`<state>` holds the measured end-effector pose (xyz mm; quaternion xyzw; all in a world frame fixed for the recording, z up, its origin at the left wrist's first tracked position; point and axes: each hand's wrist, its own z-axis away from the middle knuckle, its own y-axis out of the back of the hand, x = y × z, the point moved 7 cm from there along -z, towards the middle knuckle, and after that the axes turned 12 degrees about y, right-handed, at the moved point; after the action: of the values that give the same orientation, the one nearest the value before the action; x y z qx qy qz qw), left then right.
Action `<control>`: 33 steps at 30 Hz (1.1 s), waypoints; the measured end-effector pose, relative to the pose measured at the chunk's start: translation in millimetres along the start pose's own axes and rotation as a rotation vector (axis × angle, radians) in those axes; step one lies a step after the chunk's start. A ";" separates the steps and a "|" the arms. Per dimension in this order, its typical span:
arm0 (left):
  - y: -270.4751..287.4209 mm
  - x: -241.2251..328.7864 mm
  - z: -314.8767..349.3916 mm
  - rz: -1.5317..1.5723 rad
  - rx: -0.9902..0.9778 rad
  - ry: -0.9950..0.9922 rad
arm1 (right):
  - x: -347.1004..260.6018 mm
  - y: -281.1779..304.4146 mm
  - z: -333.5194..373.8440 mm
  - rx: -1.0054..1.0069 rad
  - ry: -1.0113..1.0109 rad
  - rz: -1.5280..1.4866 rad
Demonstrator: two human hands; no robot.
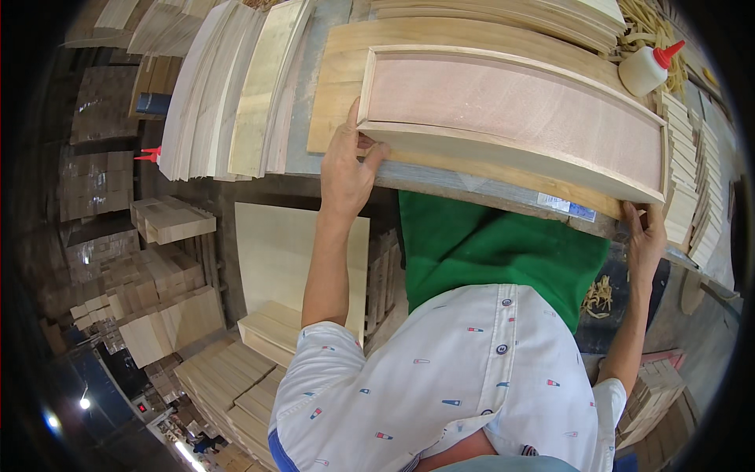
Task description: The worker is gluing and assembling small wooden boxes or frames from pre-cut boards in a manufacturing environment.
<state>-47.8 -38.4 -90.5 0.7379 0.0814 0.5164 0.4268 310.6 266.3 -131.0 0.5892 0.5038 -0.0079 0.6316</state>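
Note:
A long wooden box with thin pale sides and a pinkish panel lies tilted on a wide wooden board at the front of the workbench. My left hand grips its left end near the close corner, thumb below the side and fingers around the end. At the right near corner, my right hand pinches the box edge between thumb and fingers. Parts of the fingers on both hands are hidden behind the wood. Beyond the box's right end stands a white glue bottle with a red nozzle.
Stacked thin wood panels fill the bench's left side, with more boards at the back. Short wood strips line the right. Below left are a pale upright panel and piled wooden boxes. Shavings lie lower right.

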 end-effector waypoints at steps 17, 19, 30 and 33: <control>-1.7 -19.6 -5.3 -0.040 0.086 0.033 | 3.6 -2.4 3.4 0.054 -0.066 -0.122; -1.5 -31.0 -0.1 -0.052 0.089 0.094 | 3.8 -2.3 6.1 -0.014 -0.163 -0.111; 1.5 9.6 89.0 0.455 0.054 0.067 | -47.6 71.8 47.9 -0.064 -0.336 -0.510; -48.2 101.8 108.1 0.623 -0.400 -0.123 | -109.3 51.5 46.2 -0.431 -0.268 -0.721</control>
<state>103.7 -10.2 -65.4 0.6590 -0.2752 0.5818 0.3892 316.9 183.5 -31.8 0.2245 0.5811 -0.1990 0.7566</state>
